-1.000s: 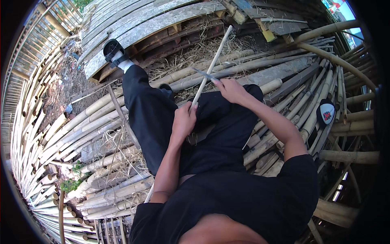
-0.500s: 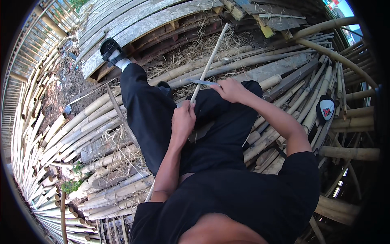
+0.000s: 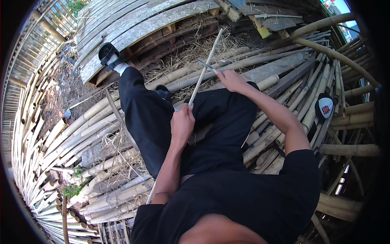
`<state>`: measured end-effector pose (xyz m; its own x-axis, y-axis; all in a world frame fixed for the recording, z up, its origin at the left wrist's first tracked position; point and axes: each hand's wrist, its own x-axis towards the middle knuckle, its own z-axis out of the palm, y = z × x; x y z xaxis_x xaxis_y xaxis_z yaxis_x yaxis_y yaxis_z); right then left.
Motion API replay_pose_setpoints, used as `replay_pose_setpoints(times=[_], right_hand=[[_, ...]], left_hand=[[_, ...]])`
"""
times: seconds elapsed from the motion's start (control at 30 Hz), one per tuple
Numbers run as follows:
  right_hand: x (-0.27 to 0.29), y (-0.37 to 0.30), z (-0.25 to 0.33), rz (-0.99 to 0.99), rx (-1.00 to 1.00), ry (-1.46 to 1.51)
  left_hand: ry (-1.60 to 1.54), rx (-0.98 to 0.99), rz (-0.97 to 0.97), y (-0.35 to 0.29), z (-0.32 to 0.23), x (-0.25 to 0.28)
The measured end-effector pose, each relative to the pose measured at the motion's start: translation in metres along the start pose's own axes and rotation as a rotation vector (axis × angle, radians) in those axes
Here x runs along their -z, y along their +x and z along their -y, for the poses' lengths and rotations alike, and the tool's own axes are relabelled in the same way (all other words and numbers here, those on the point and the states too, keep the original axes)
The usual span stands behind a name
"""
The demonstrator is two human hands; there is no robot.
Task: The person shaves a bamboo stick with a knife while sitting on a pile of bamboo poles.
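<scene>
A long pale bamboo strip [image 3: 200, 80] slants up and away in front of me. My left hand [image 3: 183, 123] is closed round its lower part, above my dark-trousered lap. Closed on the handle of a knife [image 3: 207, 65], my right hand [image 3: 232, 80] is out to the right of the strip. The grey blade crosses the strip partway toward its far end; whether its edge bites in cannot be seen. Behind my left forearm a thin pale length [image 3: 151, 192] shows, perhaps the same strip's lower end.
Bamboo poles [image 3: 97, 140] lie stacked all around my legs. A weathered wooden platform [image 3: 134, 24] stands ahead, with dry shavings [image 3: 191, 53] along its front. To the right, a black-and-white cap [image 3: 325, 107] rests by the poles, near a bamboo frame [image 3: 349, 150].
My right hand and the knife have shifted farther out along the strip, and the blade now tilts more steeply. The left hand keeps its hold, almost in the same place.
</scene>
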<state>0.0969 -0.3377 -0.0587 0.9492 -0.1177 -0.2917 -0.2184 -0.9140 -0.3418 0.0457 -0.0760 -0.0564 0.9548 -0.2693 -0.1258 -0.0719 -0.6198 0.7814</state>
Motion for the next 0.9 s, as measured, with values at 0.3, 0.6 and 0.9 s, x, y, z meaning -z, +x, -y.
replay_pose_setpoints(times=[0.3, 0.6, 0.9], right_hand=[[0.007, 0.005, 0.001, 0.113, -0.09, -0.079], [-0.01, 0.012, -0.014, -0.124, -0.118, -0.015], [-0.018, 0.027, -0.02, -0.047, -0.191, 0.133]], left_hand=[[0.009, -0.008, -0.012, -0.003, 0.003, -0.003], [-0.016, -0.006, 0.002, -0.003, 0.007, -0.006], [-0.038, 0.013, 0.002, -0.001, 0.009, -0.006]])
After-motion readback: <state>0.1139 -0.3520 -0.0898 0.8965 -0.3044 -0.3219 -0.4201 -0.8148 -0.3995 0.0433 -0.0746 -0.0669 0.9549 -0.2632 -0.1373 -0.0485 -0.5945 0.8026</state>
